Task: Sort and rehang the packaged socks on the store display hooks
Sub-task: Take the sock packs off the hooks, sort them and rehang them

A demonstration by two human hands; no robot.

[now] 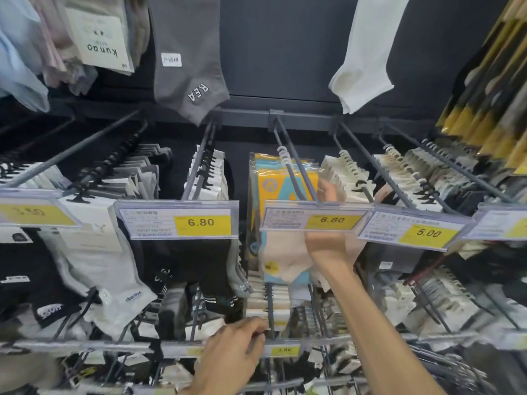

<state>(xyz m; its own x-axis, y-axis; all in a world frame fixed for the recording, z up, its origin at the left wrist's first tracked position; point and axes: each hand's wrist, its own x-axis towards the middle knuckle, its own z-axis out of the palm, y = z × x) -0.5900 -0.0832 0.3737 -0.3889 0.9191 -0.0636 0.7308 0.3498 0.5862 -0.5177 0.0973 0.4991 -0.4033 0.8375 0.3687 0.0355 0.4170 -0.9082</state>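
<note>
Because the price label (313,219) hides where the right hand (325,246) grips the yellow sock pack (273,186) at the front end of the centre hook (289,143), while the left hand (233,349) pinches the lower hook (270,306) at its tip, the pack could miss the rod and fall.

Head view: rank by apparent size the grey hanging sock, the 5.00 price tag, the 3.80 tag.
Largest to smallest:
grey hanging sock
5.00 price tag
3.80 tag
Sock is cropped at the top, yet clearly largest.
</note>
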